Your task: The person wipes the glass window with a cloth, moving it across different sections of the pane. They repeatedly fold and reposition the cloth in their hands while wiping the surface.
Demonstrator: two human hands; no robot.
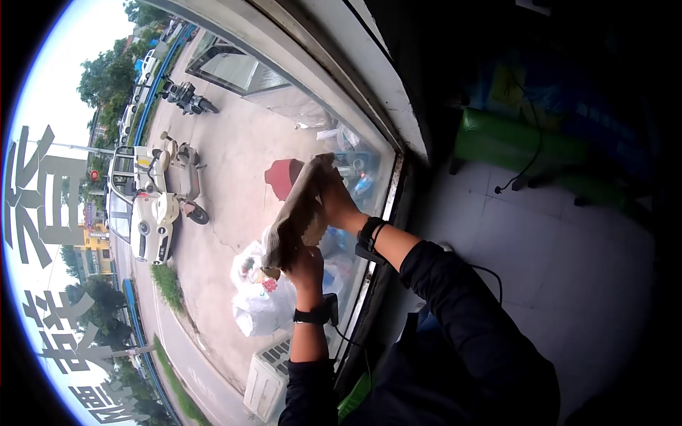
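Both hands hold a folded greyish-brown cloth [290,213] up in front of a large glass pane. My left hand [305,268] grips its lower end, and my right hand [335,193] grips its upper end. The fingers are partly hidden by the cloth. Each wrist wears a black band. Through the glass, a dark red object [283,179] shows just beyond the cloth, and a white plastic bag [259,312] lies on the ground behind my left hand.
The window frame [387,245] runs beside my right forearm. Green stools [497,138] and a dark cable stand to the right over a tiled floor [526,248]. Outside are a scooter [183,170], a motorcycle [186,97], a small car [153,224] and a white slatted unit [266,376].
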